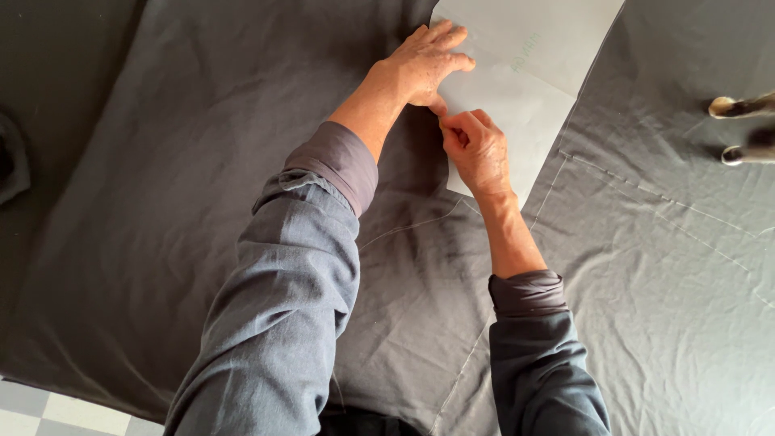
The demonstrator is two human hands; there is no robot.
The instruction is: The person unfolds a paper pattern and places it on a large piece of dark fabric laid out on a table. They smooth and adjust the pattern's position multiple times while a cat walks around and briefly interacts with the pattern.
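Both your arms are stretched out fwd over the dark grey cloth [186, 202], sleeves pushed up w/ the forearms bare. Your left hand [424, 64] is palm down, fingers spread open and flat, pressing on the left edge of the paper [525, 73]; the thumb tucks back toward your other hand. Wrist is bent a bit so the fingers aim up and to the right.

Your right hand [478, 149] sits just below it, right at the paper's left edge. It's curled up tight, thumb and forefinger pinched together near the edge. Looks like they're nipping something small there, maybe chalk, but it's too tiny to tell, so can't say what it is. Knuckles face up, wrist pretty much straight w/ the forearm. The 2 hands are almost touching, thumb to thumb.

The paper is a pale grey-white sheet w/ straight cut edges, lying flat on the cloth near the top of the view, part of it running out of shot. It's creased across the middle w/ some faint green writing on it.

Thin white lines [646, 202] run across the cloth, 1 going off to the right from the paper's corner, others heading down toward you. At the right edge there are 2 metal-tipped things [739, 129], blurry, can't make them out. Bit of checkered floor [56, 408] shows bottom left.
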